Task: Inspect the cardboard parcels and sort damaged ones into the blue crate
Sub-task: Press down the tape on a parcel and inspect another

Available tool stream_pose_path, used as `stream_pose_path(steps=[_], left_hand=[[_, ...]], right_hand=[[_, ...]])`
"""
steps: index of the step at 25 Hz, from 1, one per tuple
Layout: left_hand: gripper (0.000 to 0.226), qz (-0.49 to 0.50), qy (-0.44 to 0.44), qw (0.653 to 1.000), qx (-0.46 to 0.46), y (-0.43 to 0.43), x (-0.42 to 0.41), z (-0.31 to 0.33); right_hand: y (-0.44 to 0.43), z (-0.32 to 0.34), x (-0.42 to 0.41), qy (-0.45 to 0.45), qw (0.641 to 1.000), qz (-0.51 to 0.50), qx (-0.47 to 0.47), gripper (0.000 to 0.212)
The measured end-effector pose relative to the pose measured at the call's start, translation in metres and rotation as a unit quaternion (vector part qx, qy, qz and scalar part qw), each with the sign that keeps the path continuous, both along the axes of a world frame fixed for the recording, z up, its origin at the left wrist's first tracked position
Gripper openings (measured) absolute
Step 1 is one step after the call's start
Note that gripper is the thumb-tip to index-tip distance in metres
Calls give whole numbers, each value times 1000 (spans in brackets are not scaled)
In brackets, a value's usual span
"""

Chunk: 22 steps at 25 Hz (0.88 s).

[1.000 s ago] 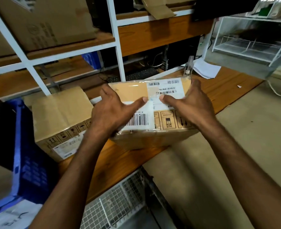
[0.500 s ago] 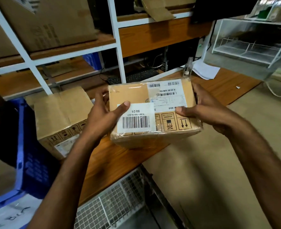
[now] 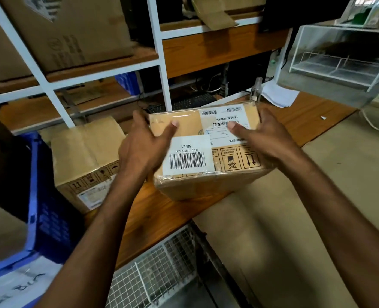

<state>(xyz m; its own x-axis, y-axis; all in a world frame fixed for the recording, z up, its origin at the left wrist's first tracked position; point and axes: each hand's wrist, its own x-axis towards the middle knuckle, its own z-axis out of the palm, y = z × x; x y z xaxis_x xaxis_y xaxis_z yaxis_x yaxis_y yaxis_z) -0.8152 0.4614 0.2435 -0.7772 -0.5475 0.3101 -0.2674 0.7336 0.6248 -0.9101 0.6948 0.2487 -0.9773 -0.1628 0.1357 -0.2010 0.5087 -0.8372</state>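
Observation:
A small cardboard parcel [image 3: 188, 130] wrapped in clear film, with white barcode labels on top, is held above the wooden bench edge. My left hand [image 3: 144, 145] grips its left side, thumb lying on the top face. My right hand [image 3: 266, 136] grips its right side, thumb pressed on the shipping label. A second cardboard parcel [image 3: 84, 158] sits on the bench to the left. The blue crate [image 3: 44, 210] stands at the far left, its inside mostly out of view.
The wooden bench [image 3: 162, 210] runs diagonally, with a white-framed shelf rack [image 3: 159, 70] behind holding big cartons [image 3: 73, 32]. A keyboard [image 3: 190, 102], a sheet of paper [image 3: 277, 94], a white wire rack [image 3: 339, 63] at the right and a wire mesh basket [image 3: 153, 272] below.
Both thumbs slid back inward over the top of the parcel after spreading to its edges; the parcel stays held at about the same place, tilted slightly.

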Motion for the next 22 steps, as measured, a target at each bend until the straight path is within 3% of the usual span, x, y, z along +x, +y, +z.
stream_pose_path(steps=[3,7,11,14,18,20,22], left_hand=[[98,-15,-41,999,-21,11,-2,-3],[121,-92,-62,992,57,-6,-2,-1],[119,-87,-8,993,84,-2,-3,-3],[140,-139,8,983,116,4,5,-7],[141,-124,26,986,105,-2,-2,-13],[147,-169,21,972,162,-7,-1,-14],[134,-202,31,955,216,-13,2,-16]], right_hand=[[-5,-5,-2,41,999,-14,25,71],[6,-8,2,-39,996,70,-33,122],[-2,-13,2,11,999,33,-36,118],[-1,-18,11,-3,997,76,2,141],[-3,-11,11,30,998,58,-20,121],[6,-6,8,-31,991,116,-66,113],[10,-7,4,-43,986,131,-90,106]])
